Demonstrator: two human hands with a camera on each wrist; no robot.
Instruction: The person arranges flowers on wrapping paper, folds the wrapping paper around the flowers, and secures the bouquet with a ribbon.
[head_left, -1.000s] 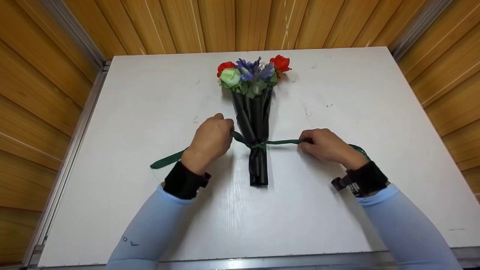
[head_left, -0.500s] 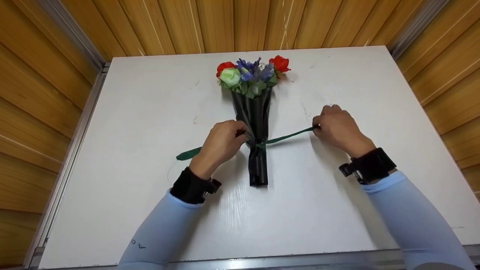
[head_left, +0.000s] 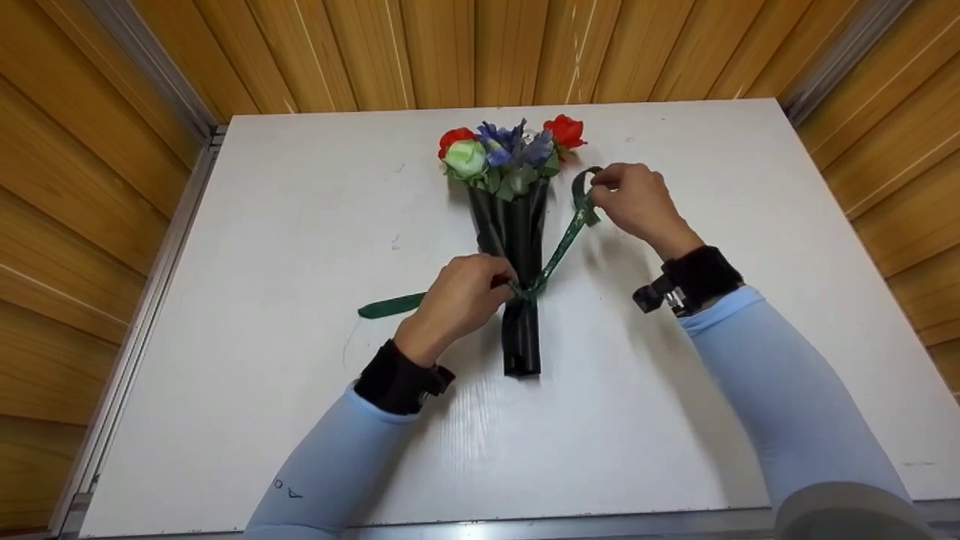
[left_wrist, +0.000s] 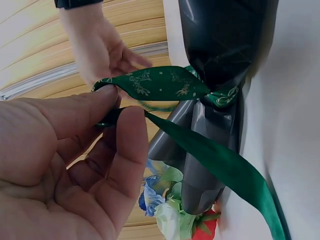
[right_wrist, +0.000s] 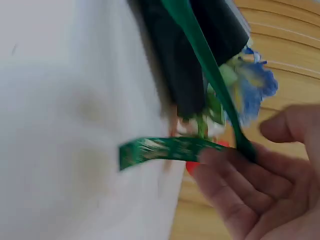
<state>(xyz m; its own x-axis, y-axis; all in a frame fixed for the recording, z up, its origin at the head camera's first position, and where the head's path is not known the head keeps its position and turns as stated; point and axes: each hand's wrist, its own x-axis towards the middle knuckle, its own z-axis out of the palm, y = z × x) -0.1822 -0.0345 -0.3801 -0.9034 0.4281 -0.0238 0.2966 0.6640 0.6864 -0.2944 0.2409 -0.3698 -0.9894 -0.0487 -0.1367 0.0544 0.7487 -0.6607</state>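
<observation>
A bouquet in black wrapping [head_left: 525, 225] lies on the white table, its red, blue and pale green flowers [head_left: 466, 159] pointing away from me. Round its narrow part runs a green ribbon [head_left: 561, 253] with a gold print, crossed at the front. My left hand [head_left: 466, 294] pinches one length between thumb and fingers, right beside the crossing; in the left wrist view this ribbon [left_wrist: 160, 84] bends into a loop at the fingertips, its tail hanging down. Up by the flowers, my right hand [head_left: 636, 201] holds the other length, which drapes over its fingers [right_wrist: 225, 192] with the thumb apart.
The white table [head_left: 300, 210] has a metal rail along its front edge. Wooden panel walls [head_left: 435, 52] stand behind it and at both sides. The left ribbon tail [head_left: 391, 306] lies out past the left wrist.
My right hand has first gone outward, then up and back in toward the flowers, lifting its ribbon. My left hand has shifted right to the crossing, drawing its ribbon tail along.
</observation>
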